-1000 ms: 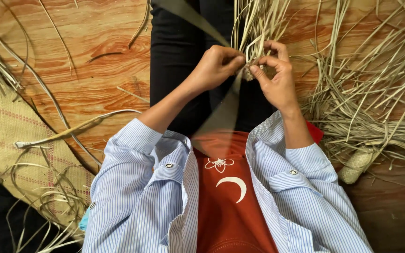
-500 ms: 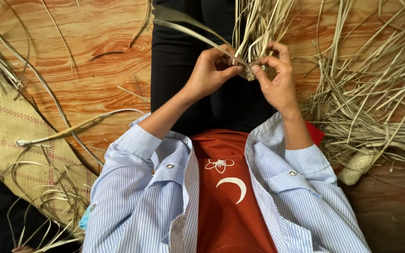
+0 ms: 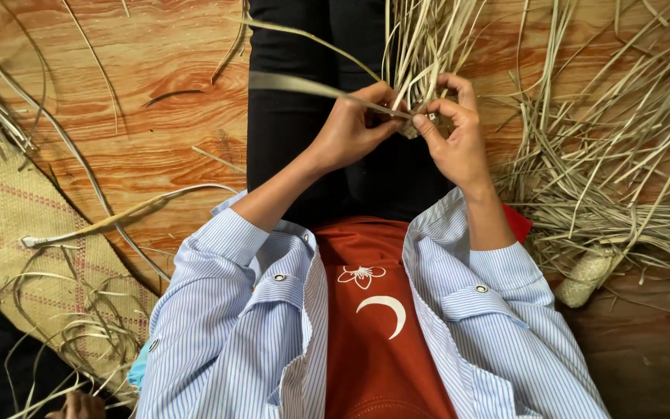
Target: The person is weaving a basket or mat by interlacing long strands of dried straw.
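Observation:
I sit on the floor with my legs in black trousers stretched out. My left hand (image 3: 354,124) pinches a long flat dried leaf strip (image 3: 296,84) that runs out to the left. My right hand (image 3: 451,128) grips the woven end of a bundle of palm strips (image 3: 420,39), which fans upward out of view. Both hands meet at the small braided joint (image 3: 411,122) above my lap. Fingers hide most of the joint.
A large loose pile of dried strips (image 3: 622,155) lies on the right, with a small woven piece (image 3: 587,275) at its edge. A woven mat (image 3: 17,256) and stray strips lie at left on the wood-pattern floor (image 3: 157,62). Another person's hand (image 3: 79,405) shows bottom left.
My left hand has drawn one flat strip out to the left and pulled it lower and flatter across my leg. My right hand has stayed on the braid.

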